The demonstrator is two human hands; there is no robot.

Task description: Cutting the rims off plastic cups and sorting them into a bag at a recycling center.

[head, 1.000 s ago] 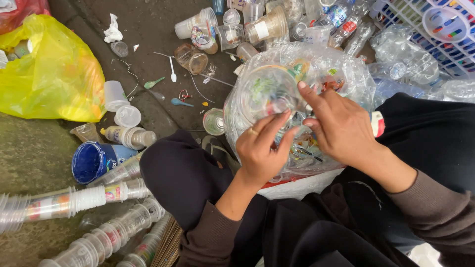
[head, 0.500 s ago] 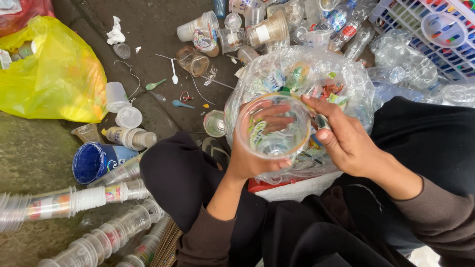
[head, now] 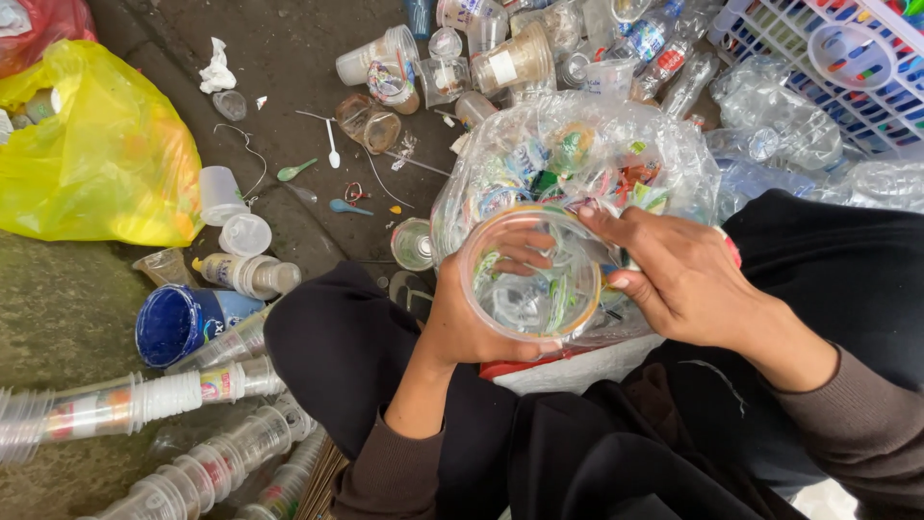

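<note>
Item: clear plastic cup (head: 531, 274), mouth turned up toward the camera, held over the lap just in front of a clear plastic bag (head: 577, 154) stuffed with coloured wrappers and lids.

Left hand (head: 481, 313): wrapped around the cup from below and behind, fingers curled on its wall and showing through the plastic; a firm hold.

Right hand (head: 674, 274): at the cup's right rim, thumb and forefinger pinched at the edge. Whether they grip a film lid or only the rim is hard to tell through the glare.

Surroundings: black-trousered knees under the cup; to the left on the ground, stacks of nested clear cups (head: 125, 404) lying on their sides, a blue tub (head: 178, 323), a small white bottle (head: 245, 274), a yellow plastic bag (head: 96, 154). Beyond, loose cups (head: 385, 63), small spoons (head: 332, 144) and a white and blue basket (head: 828, 58) at upper right.

Handling note: thin cup walls buckle easily, so the left hand is best kept low, near the stiffer base, while the right works at the rim in a short, steady pull along the edge. Keeping the cup over the clear plastic bag should let any scrap drop in rather than onto the ground.
</note>
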